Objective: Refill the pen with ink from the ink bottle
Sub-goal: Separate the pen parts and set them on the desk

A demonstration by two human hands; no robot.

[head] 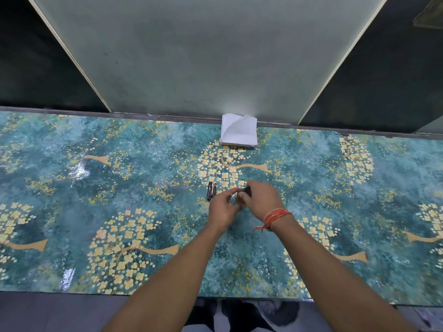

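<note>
My 2 hands meet over the middle of the table (pixel 72 212), a glossy top printed with teal foliage and yellow blossoms. My right hand (pixel 262 200), the one with the orange thread (pixel 275 218) wound around its wrist, is curled from above over a small dark object (pixel 247 191); only a sliver of it shows between my fingers (pixel 242 200), so I cannot tell whether it is the ink bottle or its cap. My left hand (pixel 221 210) sits just left of it, thumb and forefinger pinched in toward the same spot, touching or nearly touching the right hand's fingertips; whether it grips anything is hidden from me. The pen parts (pixel 211 190) lie on the table just left of and slightly beyond my left hand, not touched by either hand: 2 slim dark pieces side by side, their long axes running near to far with a slight lean, the left piece reaching closer to me than the right. They are too small to tell which end is the nib. Well beyond, at the far edge of the table against the pale wall panel (pixel 203 56), lies a stack of white tissues (pixel 238 133), the top sheet's corner curled up.
</note>
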